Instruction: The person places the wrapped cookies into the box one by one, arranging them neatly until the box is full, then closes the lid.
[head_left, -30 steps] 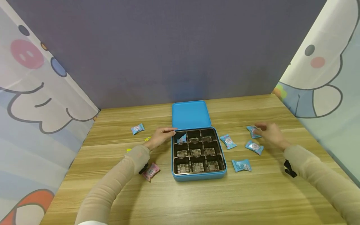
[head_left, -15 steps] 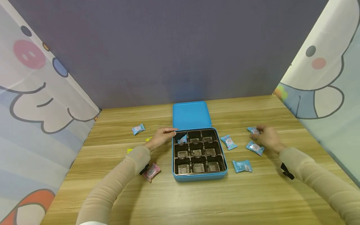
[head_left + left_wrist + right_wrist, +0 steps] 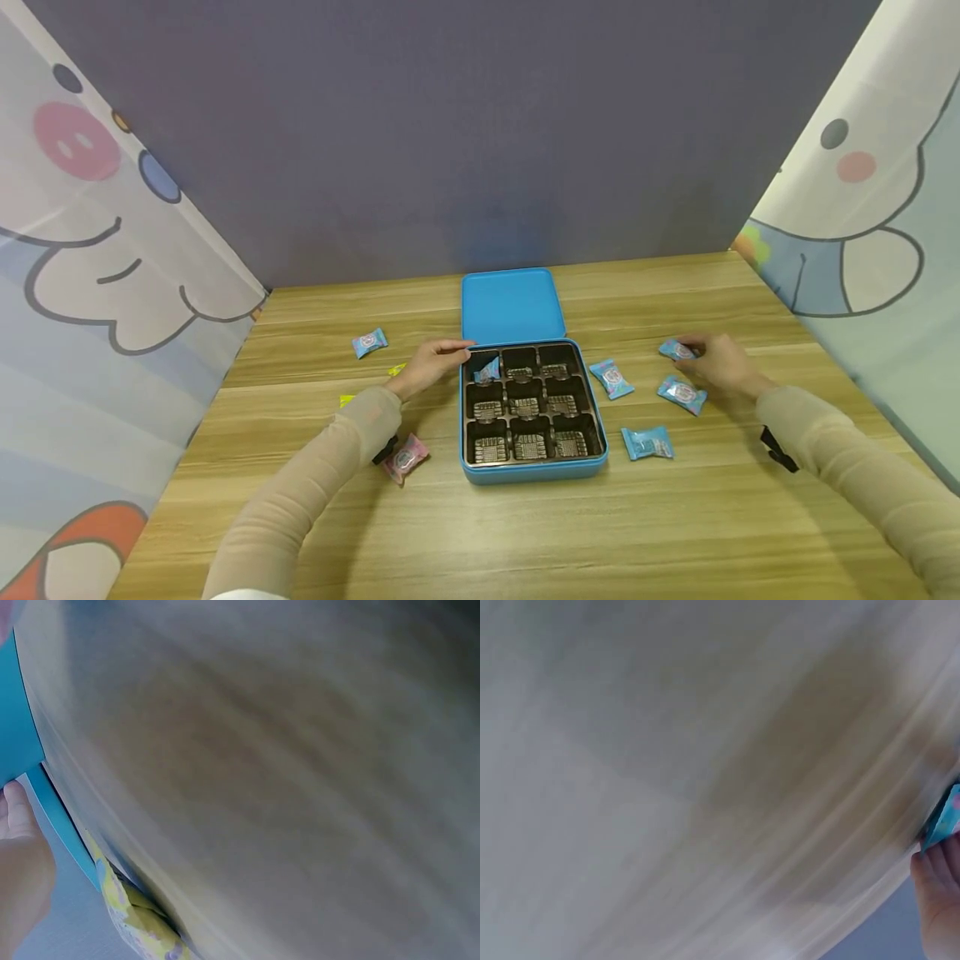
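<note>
1. At the right of the counter (image 3: 540, 533): blue candy (image 3: 672, 349) lies toward the far side, well apart from the open box (image 3: 534, 476). Second candy (image 3: 682, 394) just beside it, on the near side.

2. Right hand (image 3: 720, 363): fingers narrow, thumb and forefinger on opposite sides of the blue candy's right end, apparently pinching it. Wrist view shows a wrapper corner at the fingertips. Cannot tell whether it is off the surface.

3. Left hand (image 3: 429, 367): fingers touch the box's far-left corner, near the lid (image 3: 513, 305). Cannot tell whether they pinch the rim or only rest there.

4. Handling (judged): very light; wrapper thin, crinkly, probably a little slippery. Firmness of the filling unknown, so a gentle squeeze is the safe choice.

5. Hold (judged): best across the plump middle, thumb opposite forefinger. The flat crimped ends would likely bend and let the candy swing.

6. Change: half a second ago the right hand was blurred; now it is sharp, with the forefinger farther over the candy's end. Left hand and box look unmoved; the tray candy (image 3: 487, 371) is unchanged in the far-left compartment.
</note>
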`<act>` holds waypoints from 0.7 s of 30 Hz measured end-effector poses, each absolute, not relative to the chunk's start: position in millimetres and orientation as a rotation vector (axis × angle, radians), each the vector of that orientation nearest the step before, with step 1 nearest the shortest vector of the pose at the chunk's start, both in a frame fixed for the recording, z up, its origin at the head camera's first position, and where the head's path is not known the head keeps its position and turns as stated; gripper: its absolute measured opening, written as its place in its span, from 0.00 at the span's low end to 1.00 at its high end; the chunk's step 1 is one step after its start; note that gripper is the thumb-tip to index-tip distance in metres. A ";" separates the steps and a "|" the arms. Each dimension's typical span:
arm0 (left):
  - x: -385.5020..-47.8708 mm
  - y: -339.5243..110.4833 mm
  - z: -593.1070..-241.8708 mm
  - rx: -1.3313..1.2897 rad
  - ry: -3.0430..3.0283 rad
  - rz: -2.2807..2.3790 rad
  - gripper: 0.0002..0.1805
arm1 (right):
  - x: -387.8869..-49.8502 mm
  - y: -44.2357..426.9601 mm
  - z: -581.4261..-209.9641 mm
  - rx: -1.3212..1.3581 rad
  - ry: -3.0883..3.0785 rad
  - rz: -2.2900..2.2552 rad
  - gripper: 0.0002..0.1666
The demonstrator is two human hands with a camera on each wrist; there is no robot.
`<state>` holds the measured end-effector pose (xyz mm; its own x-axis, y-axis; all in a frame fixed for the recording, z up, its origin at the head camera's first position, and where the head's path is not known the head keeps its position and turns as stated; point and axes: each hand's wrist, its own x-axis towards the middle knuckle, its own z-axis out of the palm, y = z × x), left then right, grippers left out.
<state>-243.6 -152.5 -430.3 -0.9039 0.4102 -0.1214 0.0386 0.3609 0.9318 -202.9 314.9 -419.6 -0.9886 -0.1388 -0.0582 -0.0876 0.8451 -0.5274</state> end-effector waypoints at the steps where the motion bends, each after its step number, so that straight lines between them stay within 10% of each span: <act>1: -243.7 -152.5 -430.6 0.391 2.299 1.557 0.20 | -203.5 316.3 -420.0 -0.186 2.926 -0.826 0.31; 21: -242.7 -151.9 -429.4 0.380 2.297 1.571 0.20 | -201.9 318.2 -421.4 -0.185 2.964 -0.834 0.30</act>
<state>-242.7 -151.9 -429.4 -0.9096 0.3979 -0.1195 0.0328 0.3557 0.9340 -201.9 318.2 -421.4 -0.9912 -0.1303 -0.0225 -0.0995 0.8469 -0.5224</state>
